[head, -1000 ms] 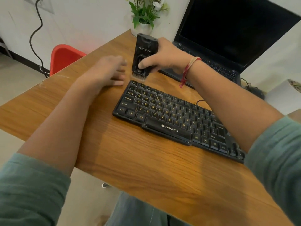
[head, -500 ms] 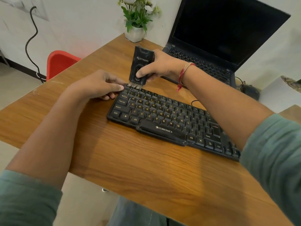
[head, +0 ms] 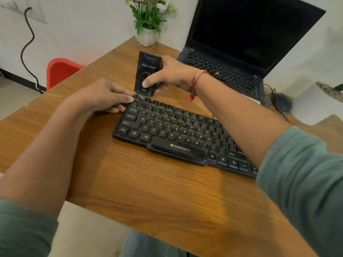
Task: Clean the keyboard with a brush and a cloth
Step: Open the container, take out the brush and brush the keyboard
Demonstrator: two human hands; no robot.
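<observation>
- A black Zebronics keyboard [head: 178,148] lies flat at an angle in the middle of a wooden table [head: 148,191], with its cord running off behind it.
- By its look it is a light, stiff plastic slab that would slide on the smooth wood, so it is best braced at a corner or side edge. The keycaps are the delicate part and call for light strokes.
- The left hand [head: 100,97] steadies the keyboard's far left corner. Its thumb [head: 130,98] lies on top by the Esc key, and the other fingers are bent close together against the side edge, pinching the corner.
- The right hand [head: 172,75] holds a black block-shaped brush [head: 148,69] upright, thumb on the front face and fingers wrapped behind. A red thread is tied at the wrist.
- The short bristles [head: 142,96] touch the top row of keys at that same corner. I judge that brushing is only starting.
- No cloth is in sight.
- Behind the keyboard stands an open laptop [head: 241,43] with a dark screen, and beside it a blurred dark mouse [head: 281,102].
- A small white pot [head: 146,37] at the table's far corner holds a green plant [head: 148,17] with white flowers.
- A larger white pot [head: 311,106] at the right edge holds gravelly soil and a leaf.
- A red chair [head: 61,71] stands beyond the table on the left.
</observation>
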